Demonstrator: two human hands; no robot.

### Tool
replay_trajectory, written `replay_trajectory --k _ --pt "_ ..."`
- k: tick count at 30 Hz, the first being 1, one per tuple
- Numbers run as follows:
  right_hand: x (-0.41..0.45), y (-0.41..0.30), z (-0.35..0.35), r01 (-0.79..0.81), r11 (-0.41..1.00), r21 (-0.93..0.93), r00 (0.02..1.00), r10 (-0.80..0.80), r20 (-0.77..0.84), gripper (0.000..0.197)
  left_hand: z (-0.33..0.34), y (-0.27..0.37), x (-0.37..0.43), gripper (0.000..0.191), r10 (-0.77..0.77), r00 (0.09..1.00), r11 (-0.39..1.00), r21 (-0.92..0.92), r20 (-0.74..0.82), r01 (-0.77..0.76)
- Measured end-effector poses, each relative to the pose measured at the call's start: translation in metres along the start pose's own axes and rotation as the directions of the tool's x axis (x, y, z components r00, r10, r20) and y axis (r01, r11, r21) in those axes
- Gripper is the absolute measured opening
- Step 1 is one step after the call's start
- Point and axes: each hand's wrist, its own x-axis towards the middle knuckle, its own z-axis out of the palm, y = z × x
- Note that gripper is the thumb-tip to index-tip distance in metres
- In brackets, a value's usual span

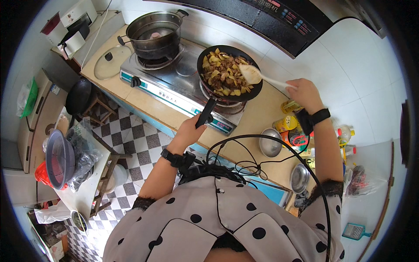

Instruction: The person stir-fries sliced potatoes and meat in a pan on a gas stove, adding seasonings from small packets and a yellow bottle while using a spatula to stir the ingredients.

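Note:
My left hand grips the black handle of a frying pan, which sits on the right burner of a two-burner gas stove. Sliced yellow pieces, perhaps potato, and browned meat fill the pan. In my right hand is the white handle of a broad, pale spatula. Its blade rests against the food at the pan's right side. Both wrists wear black straps.
A large steel pot occupies the left burner, with a glass lid beside the stove. Steel bowls, seasoning containers and bottles stand to the right. A black cable loops before me. A range hood hangs above.

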Motion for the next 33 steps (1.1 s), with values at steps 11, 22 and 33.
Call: replay_trajectory --k 11,22,33 --pt "0.094 0.073 0.108 -0.627 0.607 0.487 0.771 0.399 0.496 0.024 0.001 0.007 -0.001 0.043 -0.065 0.998 0.998 -0.027 0.020 0.065" --pt "0.038 -0.027 0.077 0.260 0.963 -0.066 0.962 -0.264 -0.068 0.022 0.003 0.001 0.004 0.040 -0.018 1.000 1.000 -0.007 0.007 0.018" --pt "-0.052 -0.085 -0.037 0.362 0.841 -0.403 0.925 -0.376 0.048 0.015 0.006 -0.008 0.004 0.042 0.078 0.997 0.996 -0.038 -0.013 -0.079"
